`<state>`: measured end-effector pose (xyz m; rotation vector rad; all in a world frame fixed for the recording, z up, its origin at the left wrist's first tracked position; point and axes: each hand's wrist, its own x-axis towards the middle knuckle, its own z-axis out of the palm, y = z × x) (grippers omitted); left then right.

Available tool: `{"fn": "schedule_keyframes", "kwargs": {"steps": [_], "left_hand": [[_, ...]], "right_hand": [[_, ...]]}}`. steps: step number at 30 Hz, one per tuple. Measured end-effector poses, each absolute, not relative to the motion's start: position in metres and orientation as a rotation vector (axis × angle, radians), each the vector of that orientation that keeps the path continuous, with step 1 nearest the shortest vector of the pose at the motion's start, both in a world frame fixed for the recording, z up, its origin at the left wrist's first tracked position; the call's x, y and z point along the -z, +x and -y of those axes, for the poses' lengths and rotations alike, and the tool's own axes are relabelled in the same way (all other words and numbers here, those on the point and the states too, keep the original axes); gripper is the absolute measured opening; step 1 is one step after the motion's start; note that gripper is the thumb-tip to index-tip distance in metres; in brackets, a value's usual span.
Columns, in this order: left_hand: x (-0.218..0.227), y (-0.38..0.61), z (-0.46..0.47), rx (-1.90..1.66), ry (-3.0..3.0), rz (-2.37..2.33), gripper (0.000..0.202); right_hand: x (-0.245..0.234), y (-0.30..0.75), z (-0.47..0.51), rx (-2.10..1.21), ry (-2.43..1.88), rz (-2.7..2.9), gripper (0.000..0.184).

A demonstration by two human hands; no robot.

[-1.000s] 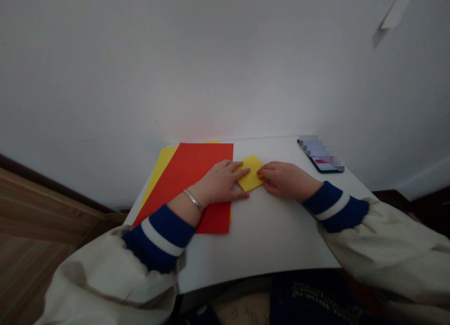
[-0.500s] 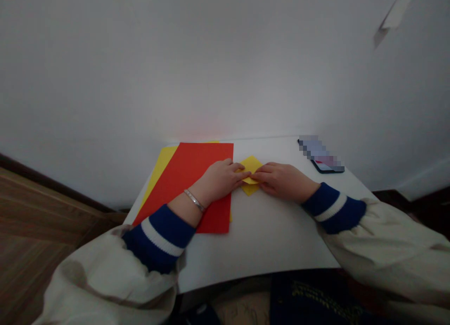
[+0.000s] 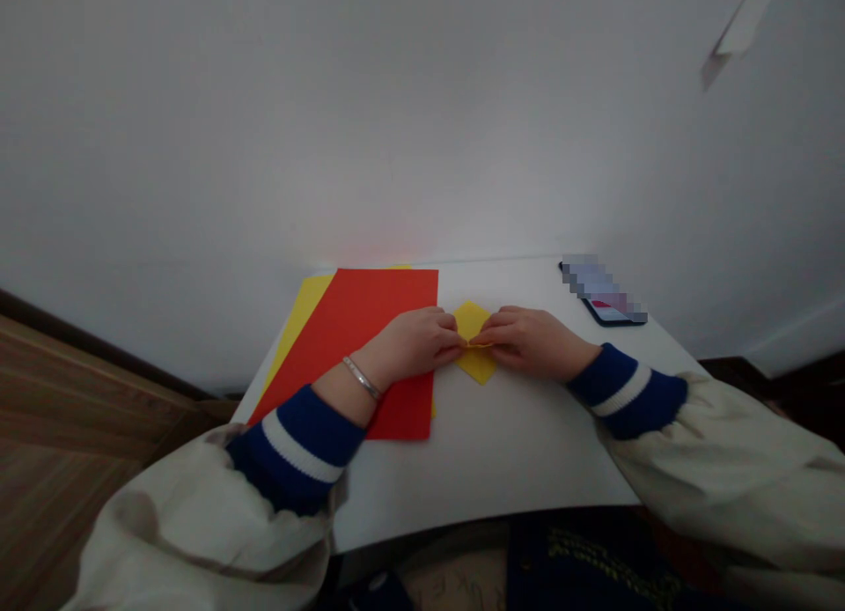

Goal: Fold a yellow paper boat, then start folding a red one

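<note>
A small folded piece of yellow paper (image 3: 472, 318) lies diamond-wise on the white table, between my two hands. Across its middle runs a raised fold, pinched from both sides. My left hand (image 3: 429, 340) has closed fingers on the left end of that fold; its wrist passes over a red sheet of paper (image 3: 376, 307). From the other side, my right hand (image 3: 525, 340) grips the right end with thumb and fingers together. The paper's left and right corners are partly hidden by my fingers.
Under the red sheet, yellow sheets (image 3: 304, 296) stick out at the left and back. A phone (image 3: 604, 294) lies at the table's back right. The white table (image 3: 488, 461) stands against a pale wall (image 3: 422, 136); wooden panelling (image 3: 72, 435) is at the left.
The folded yellow paper has shifted slightly towards me and more of its near half shows. Its middle fold now stands up as a narrow ridge. My left fingers have curled in and moved slightly nearer.
</note>
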<state>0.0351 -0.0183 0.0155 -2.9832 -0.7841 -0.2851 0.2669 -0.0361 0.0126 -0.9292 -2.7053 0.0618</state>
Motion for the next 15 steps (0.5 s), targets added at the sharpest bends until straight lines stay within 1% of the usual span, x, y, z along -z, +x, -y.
{"fn": "schedule_keyframes", "kwargs": {"steps": [5,9,15], "left_hand": [[-0.0174,0.034,0.0194,0.3,-3.071,0.731,0.021],[-0.017,0.0346,0.0187,0.329,-3.115,0.732,0.019],[-0.0146,0.038,0.0156,0.298,-3.072,0.95,0.034]], "right_hand": [[-0.0093,0.2687,0.0313,-0.201,-0.84,2.72,0.021],[-0.0114,0.266,0.0327,-0.301,-0.974,2.648,0.023],[-0.0166,0.2611,0.0354,-0.468,-1.295,2.528,0.03]]}}
